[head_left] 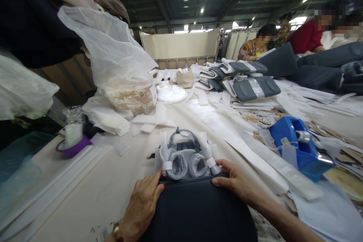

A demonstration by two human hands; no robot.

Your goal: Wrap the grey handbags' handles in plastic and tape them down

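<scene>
A dark navy case (pixel 198 211) lies at the table's near edge in front of me. My left hand (pixel 144 204) grips its left side, fingers curled over the top edge. My right hand (pixel 236 183) grips the case's upper right corner, fingertips pressed on the rim. Just beyond the case sits a pair of grey headphones (pixel 185 157) wrapped in white foam sleeves, its ear cups touching the case's far edge between my hands.
A blue tape dispenser (pixel 300 151) stands to the right. White foam strips (pixel 227 128) and cardboard scraps cover the table. A plastic bag (pixel 119 64) hangs at left above a purple cup (pixel 72 141). Stacked grey cases (pixel 252 83) and other people (pixel 307 36) are at the back right.
</scene>
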